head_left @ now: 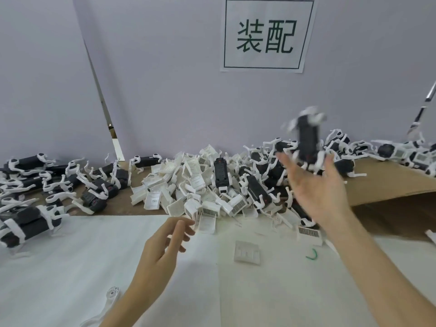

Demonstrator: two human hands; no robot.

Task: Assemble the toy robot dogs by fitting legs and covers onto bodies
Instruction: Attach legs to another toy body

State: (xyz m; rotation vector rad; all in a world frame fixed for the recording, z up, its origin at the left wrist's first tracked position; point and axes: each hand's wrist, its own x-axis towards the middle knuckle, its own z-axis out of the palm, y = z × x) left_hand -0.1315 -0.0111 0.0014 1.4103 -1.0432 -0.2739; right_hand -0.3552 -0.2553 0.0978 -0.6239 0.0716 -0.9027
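Head view. The right hand [313, 185] is raised above the right side of the worktop [70, 267], palm open, fingers [286, 162] spread and nearly straight. A dog [308, 140] sits at the fingertips, blurred; whether the fingers touch it or it is free of them cannot be told, and none curl round it. Its black body stands nearly upright, long axis vertical, with white legs showing at top and bottom. It is above the far right heap, in front of the wall [165, 90].

The left hand [162, 251] hovers over the white sheet at near centre, fingers loosely curled and holding nothing, fingertips just beside the near edge of the cover pile [188, 185].

The cover pile, white with barcode labels, lies at far centre. One black body [221, 172] lies on it, long axis running near to far. More dogs lie heaped to the right [266, 180] and scattered at far left [59, 185], long axes mixed. A single flat cover [247, 253] lies on the sheet near centre, a green tie [312, 254] just right of it. A loose white leg [111, 297] lies at the near left. Cardboard [389, 182] carries dogs at far right. A sign [266, 34] hangs on the wall.
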